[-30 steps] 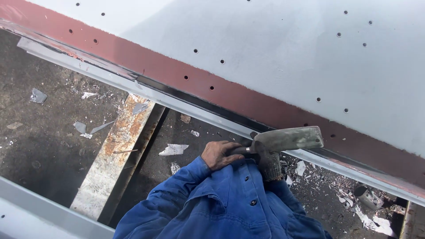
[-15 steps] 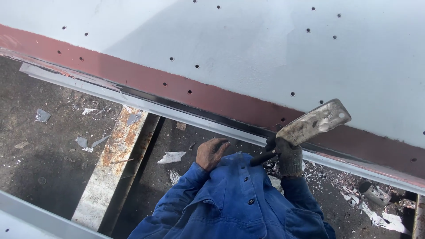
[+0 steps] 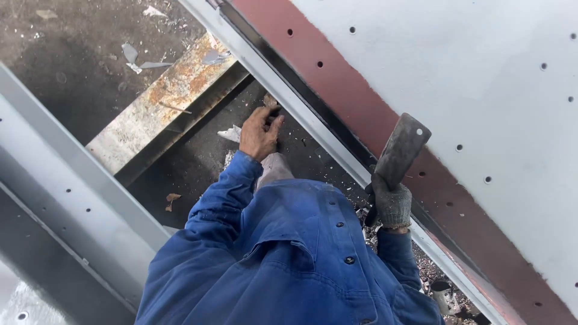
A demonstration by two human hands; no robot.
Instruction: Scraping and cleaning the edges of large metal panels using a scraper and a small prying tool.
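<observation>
Fingers (image 3: 394, 207) grip cleaver (image 3: 402, 147); rail (image 3: 313, 129) beside.

Flat grey cleaver blade (image 3: 402, 149) — worn, hole near tip — raised, tilted upright.

My bare left hand (image 3: 259, 133) reaches forward, fingers curled downward. My gloved right hand (image 3: 391, 204) is raised, fist clenched tight, both sleeved arms bent.
</observation>
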